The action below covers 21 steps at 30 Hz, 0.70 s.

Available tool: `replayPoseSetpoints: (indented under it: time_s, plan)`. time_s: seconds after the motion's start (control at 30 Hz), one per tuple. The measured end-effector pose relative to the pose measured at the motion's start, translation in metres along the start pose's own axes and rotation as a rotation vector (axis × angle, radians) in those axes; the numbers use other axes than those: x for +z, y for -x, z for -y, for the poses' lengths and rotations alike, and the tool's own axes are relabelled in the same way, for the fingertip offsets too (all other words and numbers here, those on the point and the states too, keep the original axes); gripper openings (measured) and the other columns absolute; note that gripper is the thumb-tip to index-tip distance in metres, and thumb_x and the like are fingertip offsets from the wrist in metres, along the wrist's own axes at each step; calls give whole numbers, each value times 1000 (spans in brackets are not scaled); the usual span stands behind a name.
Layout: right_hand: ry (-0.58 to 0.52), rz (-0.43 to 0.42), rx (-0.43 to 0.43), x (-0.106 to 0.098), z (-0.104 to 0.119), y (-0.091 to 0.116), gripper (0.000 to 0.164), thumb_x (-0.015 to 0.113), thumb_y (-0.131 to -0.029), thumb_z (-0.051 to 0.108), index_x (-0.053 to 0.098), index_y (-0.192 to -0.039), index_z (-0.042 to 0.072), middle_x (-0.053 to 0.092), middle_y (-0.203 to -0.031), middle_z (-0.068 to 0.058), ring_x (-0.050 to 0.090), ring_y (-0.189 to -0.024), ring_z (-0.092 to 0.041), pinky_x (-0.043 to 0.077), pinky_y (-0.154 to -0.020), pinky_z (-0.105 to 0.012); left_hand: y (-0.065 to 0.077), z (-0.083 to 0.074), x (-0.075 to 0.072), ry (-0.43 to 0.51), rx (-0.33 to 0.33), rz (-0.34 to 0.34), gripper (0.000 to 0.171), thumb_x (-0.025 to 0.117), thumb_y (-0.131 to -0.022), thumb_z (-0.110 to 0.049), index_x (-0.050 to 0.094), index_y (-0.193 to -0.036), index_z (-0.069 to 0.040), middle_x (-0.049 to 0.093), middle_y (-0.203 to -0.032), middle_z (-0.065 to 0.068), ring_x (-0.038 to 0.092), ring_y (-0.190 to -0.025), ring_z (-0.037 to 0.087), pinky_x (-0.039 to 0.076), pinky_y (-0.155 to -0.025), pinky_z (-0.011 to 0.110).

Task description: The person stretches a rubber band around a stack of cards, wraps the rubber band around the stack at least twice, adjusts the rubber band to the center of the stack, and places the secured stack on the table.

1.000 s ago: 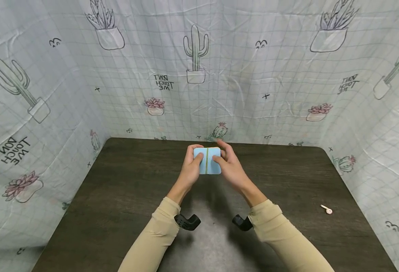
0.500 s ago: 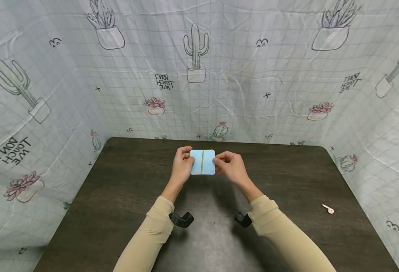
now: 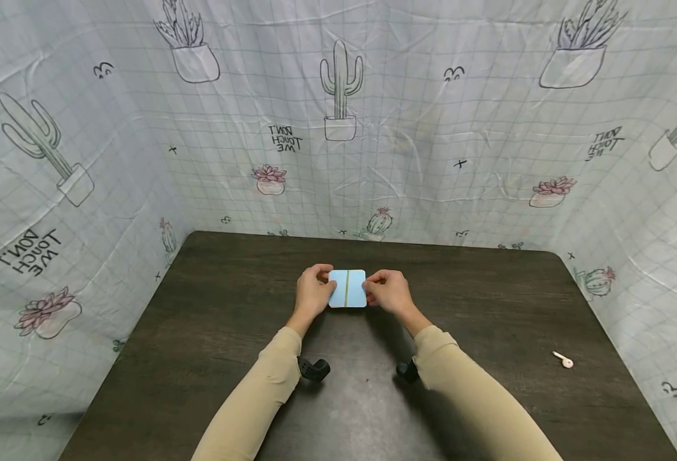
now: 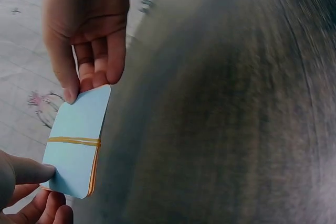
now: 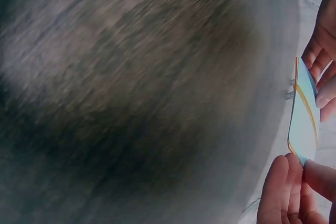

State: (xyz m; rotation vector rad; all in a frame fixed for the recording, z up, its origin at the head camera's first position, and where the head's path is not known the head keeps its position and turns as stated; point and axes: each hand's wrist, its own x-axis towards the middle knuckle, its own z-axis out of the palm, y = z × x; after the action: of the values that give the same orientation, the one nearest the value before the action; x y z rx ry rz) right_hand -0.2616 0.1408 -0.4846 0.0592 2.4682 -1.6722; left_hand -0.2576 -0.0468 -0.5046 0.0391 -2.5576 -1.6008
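Note:
A light-blue stack of cards (image 3: 339, 291) with rounded corners and a yellow rubber band (image 4: 73, 141) round its middle is held up between both hands. My left hand (image 3: 313, 291) pinches its left edge, thumb on the blue face and fingers behind. At the opposite edge, my right hand (image 3: 392, 292) pinches it between thumb and fingers. Orange shows along the stack's side in the left wrist view. The right wrist view catches the cards (image 5: 303, 129) nearly edge-on, with the band slanting across.
Below the hands lies a dark wood-grain table (image 3: 228, 301). A small white earbud (image 3: 563, 360) rests on its right part. White curtains (image 3: 407, 128) printed with cacti stand round the back and sides.
My right thumb has slid from the blue face to the stack's right edge, so more of the face shows. Both hands and the cards have moved lower in the head view.

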Motion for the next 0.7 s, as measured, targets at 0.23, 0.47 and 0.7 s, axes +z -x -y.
replayPoseSetpoints:
  time_s: [0.23,0.47,0.7]
  plan:
    - [86,38,52,2,-16,-6,8,69,-92,2,68,-92,-6,69,-75,-15,69,-59,-21,59,-58,-35,0,10,13,-125,-1,33,28,73,-90,-1,70,-118,-2,60,-95,7,55,-86,24,47,-80,43]
    - [88,36,82,5,-25,-10,7,71,-90,-3,67,-88,-8,68,-73,-17,68,-55,-20,58,-54,-32,1,15,21,-209,9,50,25,72,-91,-6,68,-115,-6,58,-93,4,54,-86,23,43,-89,46]
    - [151,18,84,7,-24,-11,8,73,-89,0,69,-87,-7,68,-74,-15,67,-54,-17,57,-53,-30,2,15,21,-268,27,38,25,74,-89,-7,68,-113,-5,56,-92,6,53,-86,24,43,-88,47]
